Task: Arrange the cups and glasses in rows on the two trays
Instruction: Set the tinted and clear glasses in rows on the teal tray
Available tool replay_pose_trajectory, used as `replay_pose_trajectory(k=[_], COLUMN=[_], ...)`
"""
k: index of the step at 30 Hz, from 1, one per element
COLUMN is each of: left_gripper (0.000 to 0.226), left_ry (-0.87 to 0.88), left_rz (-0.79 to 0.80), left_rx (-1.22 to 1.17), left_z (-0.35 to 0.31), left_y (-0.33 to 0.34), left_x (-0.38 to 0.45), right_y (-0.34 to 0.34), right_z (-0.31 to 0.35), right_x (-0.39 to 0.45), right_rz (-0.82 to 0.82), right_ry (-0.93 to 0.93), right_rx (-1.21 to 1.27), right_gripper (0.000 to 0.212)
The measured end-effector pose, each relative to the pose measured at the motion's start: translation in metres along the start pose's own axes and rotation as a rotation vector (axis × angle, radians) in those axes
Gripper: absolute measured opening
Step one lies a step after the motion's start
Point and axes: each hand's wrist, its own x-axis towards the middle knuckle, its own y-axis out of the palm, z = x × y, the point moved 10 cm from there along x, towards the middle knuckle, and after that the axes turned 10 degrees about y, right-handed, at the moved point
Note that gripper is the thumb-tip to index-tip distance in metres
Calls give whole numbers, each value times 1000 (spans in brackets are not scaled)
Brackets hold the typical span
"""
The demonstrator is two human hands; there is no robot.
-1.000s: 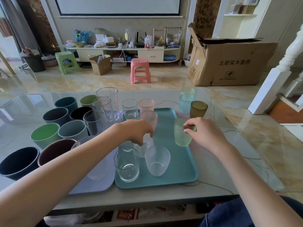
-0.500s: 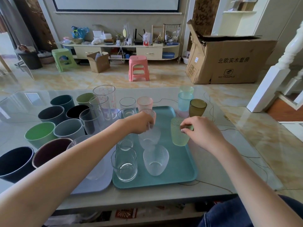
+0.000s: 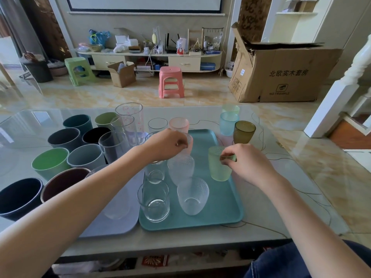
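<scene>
A teal tray (image 3: 220, 207) lies on the glass table, with a grey tray (image 3: 120, 223) to its left. My left hand (image 3: 168, 145) pinches the rim of a clear textured glass (image 3: 180, 167) that stands mid-tray. My right hand (image 3: 247, 163) pinches the rim of a green textured glass (image 3: 217, 169) near the tray's right side. At the tray's front stand a plain clear glass (image 3: 153, 199) and another textured glass (image 3: 192, 195). A small clear glass (image 3: 154, 173) sits under my left wrist.
Several coloured cups, among them a green cup (image 3: 50, 163) and a dark blue cup (image 3: 20, 195), crowd the table's left. Tall clear glasses (image 3: 130, 121) stand behind. A pink glass (image 3: 178, 125), blue glass (image 3: 228, 123) and olive glass (image 3: 244, 132) stand beyond the tray.
My left hand has slid from the side of the textured glass up to its rim. My right hand has brought the green glass a little inward on the teal tray.
</scene>
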Motion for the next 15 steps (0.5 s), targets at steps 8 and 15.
replay_pose_trajectory(k=[8,15], left_gripper=[20,15], left_ry=[237,236], left_rz=[241,163], left_rx=[-143,-111], left_z=[-48,-45], left_y=[44,41], left_x=[-17,-19], right_y=[5,6], right_z=[6,6], right_x=[-1,-2], right_rz=[25,32], right_ry=[-2,-8], right_rx=[-42,-67], right_gripper=[14,14])
